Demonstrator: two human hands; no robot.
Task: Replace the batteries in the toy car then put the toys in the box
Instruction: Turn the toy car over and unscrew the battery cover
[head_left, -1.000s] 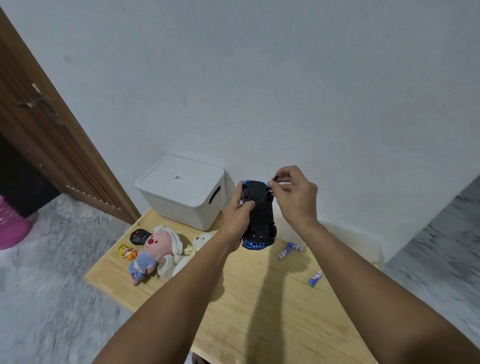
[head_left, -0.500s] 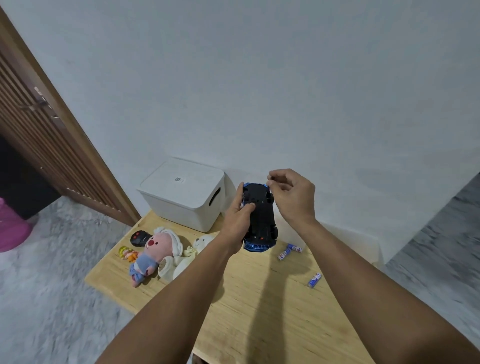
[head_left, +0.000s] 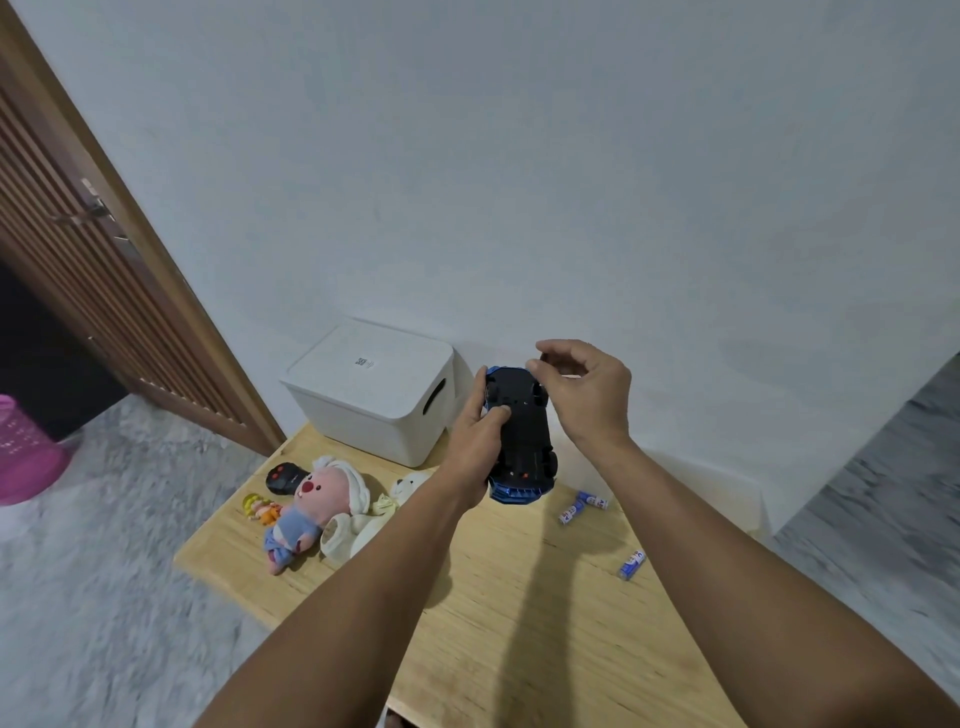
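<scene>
I hold a blue toy car (head_left: 522, 441) upside down above the wooden table (head_left: 545, 623), its black underside facing me. My left hand (head_left: 475, 447) grips the car's left side, thumb pressed on the underside. My right hand (head_left: 587, 395) is at the car's far end, its thumb and forefinger pinching a small dark part there. Two blue batteries (head_left: 582, 506) lie on the table below the car, and a third battery (head_left: 631, 564) lies nearer me. A white lidded box (head_left: 374, 400) stands shut at the table's far left corner.
On the table's left side lie a pink plush (head_left: 317, 499), a white plush (head_left: 405, 488), a black remote (head_left: 283, 478) and a small figure (head_left: 260, 508). A slatted wooden door (head_left: 104, 291) and a pink basket (head_left: 21, 452) are at the left. A white wall rises behind the table.
My right hand's fingertips shifted slightly left over the car's far end. The car and my left hand stayed almost still.
</scene>
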